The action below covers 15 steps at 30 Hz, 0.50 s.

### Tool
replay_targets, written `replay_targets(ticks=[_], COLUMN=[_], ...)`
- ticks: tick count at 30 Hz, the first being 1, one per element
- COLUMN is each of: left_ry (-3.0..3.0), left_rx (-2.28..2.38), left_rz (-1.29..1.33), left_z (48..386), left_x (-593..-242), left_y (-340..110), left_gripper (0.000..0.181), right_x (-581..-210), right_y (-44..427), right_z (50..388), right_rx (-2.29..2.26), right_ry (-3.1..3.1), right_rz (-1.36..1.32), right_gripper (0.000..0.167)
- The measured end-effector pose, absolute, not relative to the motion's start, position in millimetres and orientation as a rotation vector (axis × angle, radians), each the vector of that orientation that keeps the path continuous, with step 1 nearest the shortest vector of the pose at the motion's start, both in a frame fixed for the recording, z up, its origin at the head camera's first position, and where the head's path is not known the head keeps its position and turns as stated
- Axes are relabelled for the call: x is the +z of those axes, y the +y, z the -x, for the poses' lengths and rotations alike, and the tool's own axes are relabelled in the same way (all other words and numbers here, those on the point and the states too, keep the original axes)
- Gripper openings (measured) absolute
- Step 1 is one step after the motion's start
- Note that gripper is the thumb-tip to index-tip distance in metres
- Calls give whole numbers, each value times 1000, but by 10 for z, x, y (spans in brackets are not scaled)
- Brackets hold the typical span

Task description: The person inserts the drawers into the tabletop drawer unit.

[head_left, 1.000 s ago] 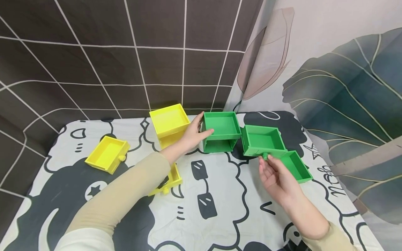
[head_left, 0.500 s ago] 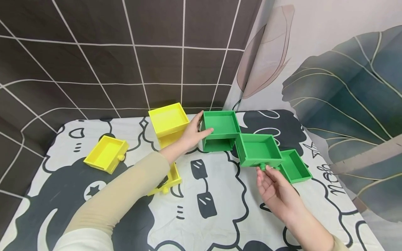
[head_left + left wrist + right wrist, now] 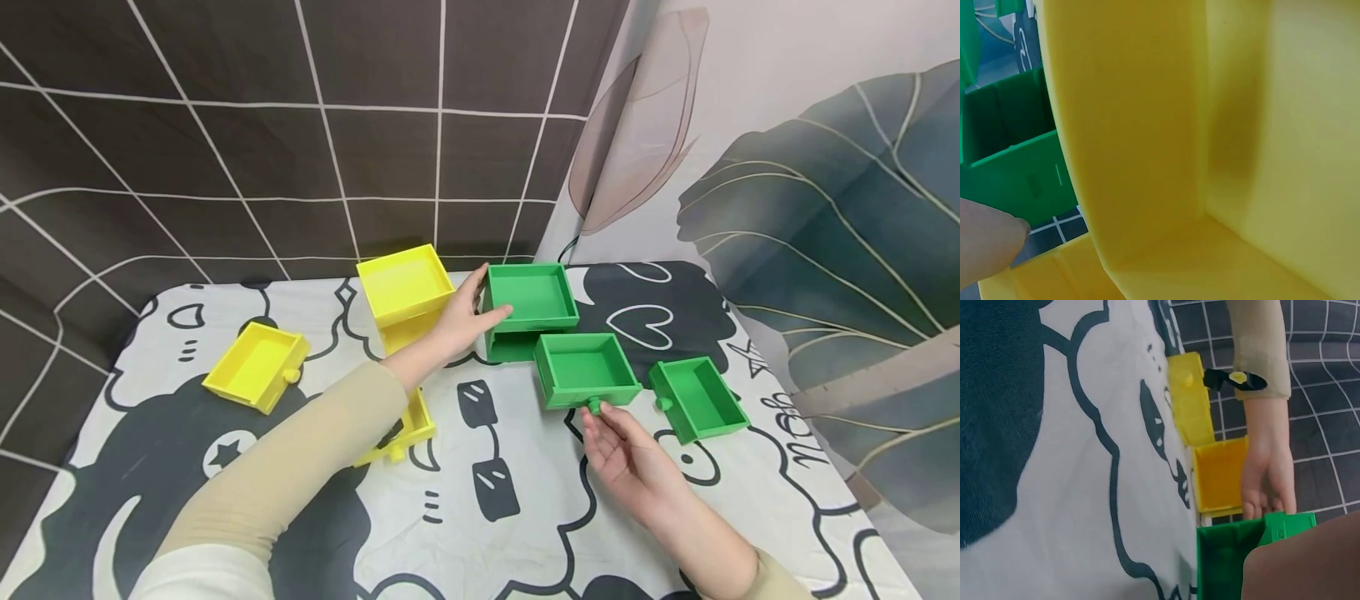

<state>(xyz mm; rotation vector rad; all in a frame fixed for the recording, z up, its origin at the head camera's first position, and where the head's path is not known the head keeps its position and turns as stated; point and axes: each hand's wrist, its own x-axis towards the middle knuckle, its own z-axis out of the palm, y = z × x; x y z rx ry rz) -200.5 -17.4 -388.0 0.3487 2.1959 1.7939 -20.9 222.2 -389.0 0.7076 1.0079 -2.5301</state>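
A green cabinet [image 3: 529,300] with a tray-like top and an open front stands at the back; my left hand [image 3: 467,321] holds its left side, thumb over the top edge. In front of its opening, a green drawer [image 3: 587,371] is pinched at its knob by my right hand [image 3: 637,467]. A second green drawer [image 3: 697,400] rests on the cloth to the right. In the left wrist view part of my left hand [image 3: 988,240] shows beside green plastic [image 3: 1029,175]. The right wrist view shows my left hand [image 3: 1267,478] beyond green plastic.
Left of the green cabinet stands a yellow cabinet [image 3: 405,287], partly behind my left arm. A yellow drawer [image 3: 257,367] lies farther left, and another yellow drawer [image 3: 417,421] is partly hidden by the sleeve. A dark gridded cloth rises behind.
My right hand has moved the pinched green drawer left and toward me, away from the other green drawer, to the front of the green cabinet. My left hand has stayed in place.
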Motion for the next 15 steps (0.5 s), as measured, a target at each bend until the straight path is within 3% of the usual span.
replay_targets(ticks=[15], left_ry=[2187], left_rx=[1806], left_rz=[-354], left_z=[2000], left_x=[-3873], left_y=[-181], left_gripper=[88], right_x=[-4008], right_y=[1923], right_z=[351], right_rx=[-2435], right_ry=[1032], right_rz=[-805], right_gripper=[40])
